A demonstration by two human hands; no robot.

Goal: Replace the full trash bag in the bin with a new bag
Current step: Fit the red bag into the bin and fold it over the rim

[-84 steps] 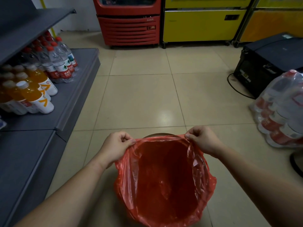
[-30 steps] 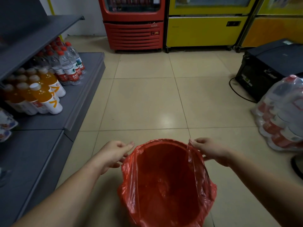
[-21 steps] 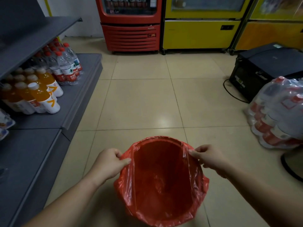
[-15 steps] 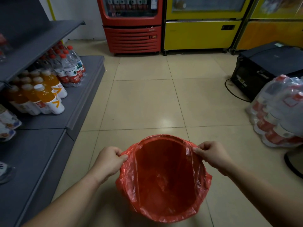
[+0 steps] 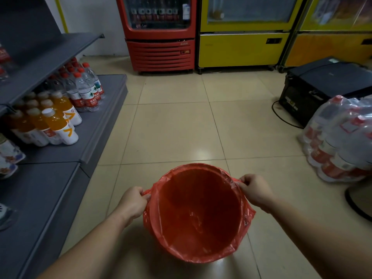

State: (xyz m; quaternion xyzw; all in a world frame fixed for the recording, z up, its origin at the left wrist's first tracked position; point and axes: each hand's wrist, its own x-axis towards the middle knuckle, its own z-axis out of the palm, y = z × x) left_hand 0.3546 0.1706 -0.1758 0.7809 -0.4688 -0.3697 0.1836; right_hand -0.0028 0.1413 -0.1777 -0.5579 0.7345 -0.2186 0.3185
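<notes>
A thin red trash bag (image 5: 198,214) lines a round bin on the tiled floor, straight below me. Its mouth is spread wide and folded down over the rim all around, so the bin itself is hidden under the plastic. The inside looks empty. My left hand (image 5: 133,204) is closed on the bag's folded edge at the left side of the rim. My right hand (image 5: 254,190) pinches the edge at the upper right of the rim.
Grey shelving (image 5: 60,150) runs along the left with orange drink bottles (image 5: 58,125) and water bottles (image 5: 86,91). A red cooler (image 5: 161,37) and yellow coolers (image 5: 243,35) stand at the back. A black box (image 5: 322,87) with a cable and wrapped bottle packs (image 5: 342,141) sit right.
The bag's mouth has been stretched out and pulled down over the bin's rim. Both hands slid outward and lower along the edge, and my view rose and tilted up.
</notes>
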